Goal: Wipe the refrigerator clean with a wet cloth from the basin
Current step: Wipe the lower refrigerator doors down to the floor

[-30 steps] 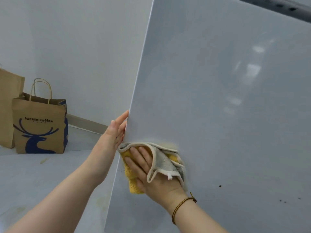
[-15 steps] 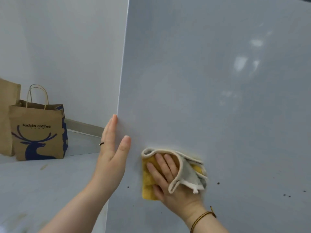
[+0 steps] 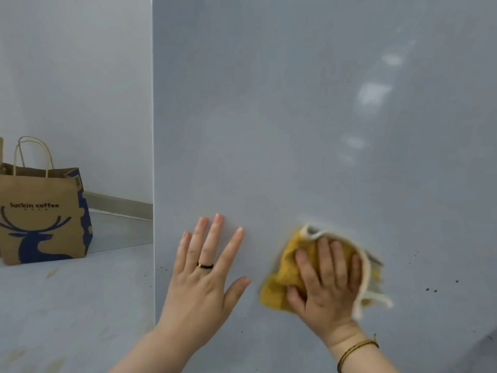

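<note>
Yellow terry cloth with a cream-white bound edge and a grey reverse (image 3: 290, 275) lies bunched flat against the pale grey, smooth refrigerator panel (image 3: 295, 117), low on its face and right of centre. The right hand (image 3: 326, 286) covers it: its grip is spread, four fingers laid side by side over the yellow fabric and the thumb out to the left, the palm pressing the cloth to the panel rather than pinching it. Part of the cream edge loops out past the hand on the right and looks blurred. A thin braided brown-and-gold bracelet (image 3: 355, 351) circles that wrist.

Just left of the cloth, apart from it, the left hand (image 3: 204, 275) rests open on the same panel, fingers fanned wide and pointing up, holding nothing; a slim dark ring (image 3: 205, 265) sits on one finger.

Small dark specks (image 3: 431, 290) dot the panel to the right of the cloth, and a few more sit near its left edge.

Beyond that edge, a brown paper carrier bag printed with a blue deer and "luckin coffee" (image 3: 40, 216) stands upright on the grey floor (image 3: 75, 305) against the white wall (image 3: 75, 76).
</note>
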The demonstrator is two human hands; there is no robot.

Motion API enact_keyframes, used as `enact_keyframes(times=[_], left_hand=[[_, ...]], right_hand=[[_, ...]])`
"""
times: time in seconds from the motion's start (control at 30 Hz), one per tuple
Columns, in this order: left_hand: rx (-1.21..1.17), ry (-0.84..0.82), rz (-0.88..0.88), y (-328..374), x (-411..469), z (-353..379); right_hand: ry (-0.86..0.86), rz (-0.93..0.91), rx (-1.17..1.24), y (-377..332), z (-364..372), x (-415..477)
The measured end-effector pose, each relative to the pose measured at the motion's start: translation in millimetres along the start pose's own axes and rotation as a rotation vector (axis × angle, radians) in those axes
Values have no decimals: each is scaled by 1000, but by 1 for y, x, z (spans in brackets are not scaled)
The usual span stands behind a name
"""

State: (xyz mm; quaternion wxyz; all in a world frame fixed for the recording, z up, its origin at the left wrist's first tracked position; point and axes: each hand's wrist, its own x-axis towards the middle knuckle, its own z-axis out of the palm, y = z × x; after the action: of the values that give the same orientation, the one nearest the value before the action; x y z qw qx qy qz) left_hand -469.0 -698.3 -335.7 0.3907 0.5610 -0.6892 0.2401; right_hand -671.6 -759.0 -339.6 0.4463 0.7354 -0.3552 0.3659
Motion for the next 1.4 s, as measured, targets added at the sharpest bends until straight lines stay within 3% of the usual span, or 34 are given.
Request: enact_keyframes(times=[0.17, 0.23, 0.3, 0.43, 0.5, 0.57, 0.67, 0.8, 0.87, 1.0, 1.13, 1.27, 1.4], left_hand=[[131, 17, -67, 10, 2, 12], [133, 24, -82, 13, -1, 16], [143, 29, -86, 12, -2, 18], [155, 24, -110, 15, 0, 19], [137, 28, -133, 20, 1, 20], [121, 36, -169, 24, 1, 19], [76, 33, -209, 36, 2, 12], [52, 64, -21, 51, -5, 21], [58, 63, 43, 56, -9, 30], [141, 36, 53, 63, -11, 43], [178, 22, 21, 66, -13, 49], [215, 24, 25, 67, -12, 56], [205, 37, 23, 67, -12, 57]], right_hand=[[-174, -519, 16, 38, -2, -24], [-176, -616, 38, 63, -14, 3], [-108, -424, 53, 87, -25, 38], [230, 277, -73, 89, -28, 58], [238, 455, -23, 61, -16, 31], [132, 405, -1, 31, -4, -9], [-82, 172, -41, 17, -1, -59], [-39, 30, -17, 37, -11, -47], [37, 136, 18, 55, -16, -21], [181, 528, 7, 83, -15, -15], [109, 735, 54, 68, -4, -78], [35, 786, 126, 53, -1, -107], [90, 593, 123, 91, -11, -83]])
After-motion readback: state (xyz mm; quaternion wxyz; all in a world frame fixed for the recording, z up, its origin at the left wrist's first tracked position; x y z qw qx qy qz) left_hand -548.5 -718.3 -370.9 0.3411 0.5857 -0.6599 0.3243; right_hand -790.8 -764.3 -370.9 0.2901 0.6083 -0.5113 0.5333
